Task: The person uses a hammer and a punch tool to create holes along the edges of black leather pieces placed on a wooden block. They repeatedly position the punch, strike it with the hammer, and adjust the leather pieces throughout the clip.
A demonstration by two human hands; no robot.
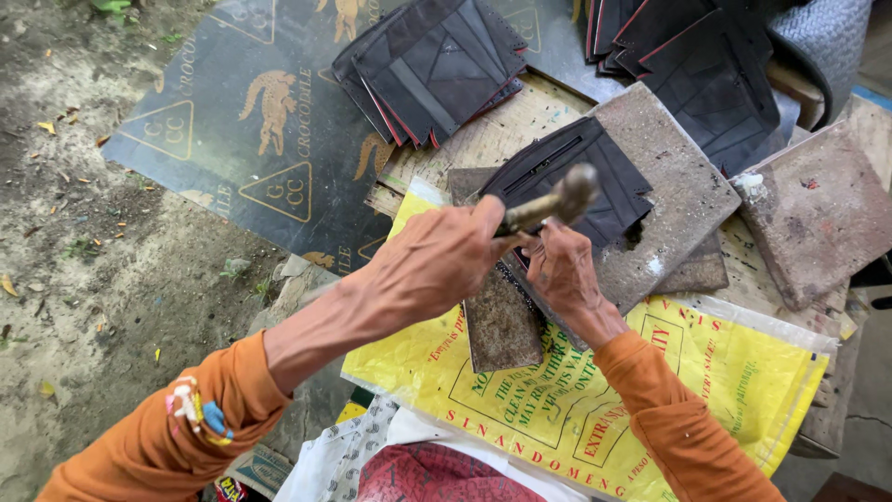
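Observation:
My left hand (437, 260) is closed around the handle of a small metal hammer (569, 192), whose head is raised just above a black leather wallet piece (595, 172). The piece lies on a grey stone slab (674, 186). My right hand (560, 268) rests at the near edge of the black piece, fingers pressed down on it right below the hammer. Both arms wear orange sleeves.
Two stacks of black wallet pieces with red edges lie at the back, one centre (437, 65) and one right (697, 56). A second stone tile (818, 209) sits at right. A rusty metal plate (502, 325) lies on a yellow printed sack (576, 409). A dark printed sheet (251, 121) covers the dirt ground (65, 232) at left.

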